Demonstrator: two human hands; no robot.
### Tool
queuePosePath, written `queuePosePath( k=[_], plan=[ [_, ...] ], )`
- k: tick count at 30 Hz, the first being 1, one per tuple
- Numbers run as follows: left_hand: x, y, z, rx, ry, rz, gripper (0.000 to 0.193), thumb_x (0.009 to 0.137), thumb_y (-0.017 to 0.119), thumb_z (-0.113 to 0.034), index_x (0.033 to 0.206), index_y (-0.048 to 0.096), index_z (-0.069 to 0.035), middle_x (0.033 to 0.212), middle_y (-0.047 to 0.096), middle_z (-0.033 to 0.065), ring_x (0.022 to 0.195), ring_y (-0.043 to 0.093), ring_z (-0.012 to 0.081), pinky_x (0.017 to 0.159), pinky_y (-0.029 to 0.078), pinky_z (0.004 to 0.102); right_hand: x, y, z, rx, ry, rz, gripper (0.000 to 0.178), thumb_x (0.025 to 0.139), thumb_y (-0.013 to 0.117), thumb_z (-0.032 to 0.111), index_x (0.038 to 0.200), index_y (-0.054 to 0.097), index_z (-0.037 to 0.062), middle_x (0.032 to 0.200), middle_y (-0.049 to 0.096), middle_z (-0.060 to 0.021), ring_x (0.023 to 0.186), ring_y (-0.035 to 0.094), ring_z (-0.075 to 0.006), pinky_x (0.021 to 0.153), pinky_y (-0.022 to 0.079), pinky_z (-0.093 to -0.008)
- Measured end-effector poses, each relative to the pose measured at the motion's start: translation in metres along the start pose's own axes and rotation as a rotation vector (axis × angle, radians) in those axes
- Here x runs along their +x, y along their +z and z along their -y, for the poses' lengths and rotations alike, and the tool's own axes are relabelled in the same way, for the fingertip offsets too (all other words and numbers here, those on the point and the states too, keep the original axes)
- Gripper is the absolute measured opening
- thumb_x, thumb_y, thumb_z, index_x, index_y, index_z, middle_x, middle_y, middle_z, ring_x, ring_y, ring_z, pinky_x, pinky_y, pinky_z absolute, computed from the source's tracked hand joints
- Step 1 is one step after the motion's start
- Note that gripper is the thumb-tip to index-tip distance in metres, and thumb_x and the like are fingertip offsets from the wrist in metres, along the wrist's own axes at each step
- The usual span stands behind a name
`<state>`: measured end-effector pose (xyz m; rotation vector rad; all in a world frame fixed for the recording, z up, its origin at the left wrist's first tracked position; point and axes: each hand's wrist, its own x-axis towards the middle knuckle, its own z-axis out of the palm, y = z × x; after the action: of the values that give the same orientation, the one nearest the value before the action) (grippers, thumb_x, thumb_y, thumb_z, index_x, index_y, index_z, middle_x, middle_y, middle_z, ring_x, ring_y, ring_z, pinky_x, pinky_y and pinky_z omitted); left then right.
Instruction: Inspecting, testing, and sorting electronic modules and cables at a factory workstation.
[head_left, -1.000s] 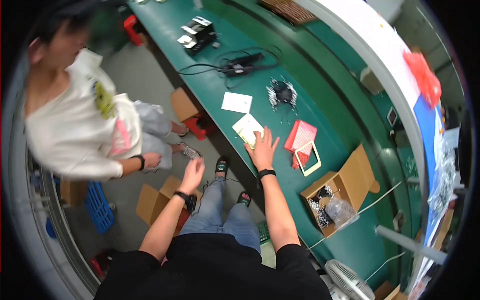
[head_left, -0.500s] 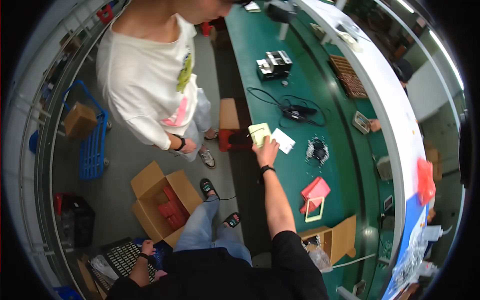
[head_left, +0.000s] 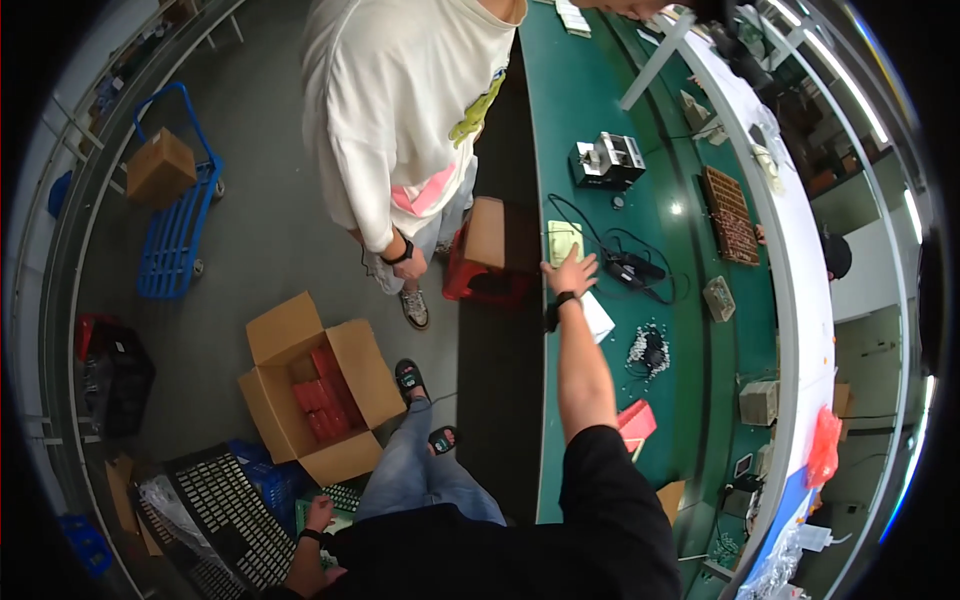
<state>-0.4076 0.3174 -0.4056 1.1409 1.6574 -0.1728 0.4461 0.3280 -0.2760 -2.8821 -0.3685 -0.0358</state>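
Note:
My right hand (head_left: pixel 572 272) reaches over the green workbench with its fingers spread. Its fingertips are at the lower edge of a pale yellow-green rectangular piece (head_left: pixel 565 242) that lies near the bench's left edge. Whether they touch it is hard to tell. Partly behind my right wrist lies a white sheet (head_left: pixel 597 318). My left hand (head_left: pixel 320 513) is low at the left, beside a black grid-patterned tray (head_left: pixel 235 510); its fingers are too small and unclear to read.
A person in a white top (head_left: pixel 390 130) stands at the bench's left side. On the bench are a black-and-silver device (head_left: pixel 607 162), a black cable bundle (head_left: pixel 635 270) and a red packet (head_left: pixel 636 420). An open carton (head_left: pixel 270 400) with red packets and a blue trolley (head_left: pixel 180 235) stand on the floor.
My right hand has spread its fingers and let go of the pale yellow-green piece, which now lies flat on the bench. The whole view has shifted, and the other person appears nearer the bench.

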Motion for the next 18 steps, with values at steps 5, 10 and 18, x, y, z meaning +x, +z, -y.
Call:
queuePosePath(
  k=[5,10,18],
  plan=[
    [0.044,-0.019,0.013,0.792,1.425,0.336,0.019,0.080,0.068,-0.017,0.098,0.073,-0.012,0.090,0.069,0.0173,0.076,0.069,0.0315,0.066,0.058,0.0453,-0.205,0.014,0.000,0.429,-0.534,-0.095,0.060,0.090,0.066,0.011,0.145,0.043,0.0002,0.147,0.043,-0.0297,0.136,0.041,-0.0470,0.116,0.035,-0.0522],
    [0.085,0.004,-0.081,1.023,0.743,0.233,0.019,0.086,0.060,-0.020,0.089,0.072,-0.006,0.080,0.070,0.0191,0.081,0.070,0.0367,0.067,0.056,0.0475,-0.428,0.040,-0.067,0.476,-0.437,0.935,0.062,0.084,0.076,0.022,0.136,0.054,-0.0009,0.123,0.065,-0.0251,0.121,0.059,-0.0424,0.103,0.049,-0.0469],
    [0.063,0.015,-0.177,0.224,0.246,0.203,0.025,0.092,0.061,-0.022,0.104,0.072,-0.003,0.083,0.074,0.0108,0.074,0.070,0.0177,0.069,0.056,0.0354,-0.446,0.069,-0.237,0.524,0.073,1.031,0.023,0.093,0.064,0.017,0.108,0.073,0.0017,0.087,0.073,-0.0059,0.074,0.070,-0.0136,0.058,0.055,-0.0292]
  ],
)
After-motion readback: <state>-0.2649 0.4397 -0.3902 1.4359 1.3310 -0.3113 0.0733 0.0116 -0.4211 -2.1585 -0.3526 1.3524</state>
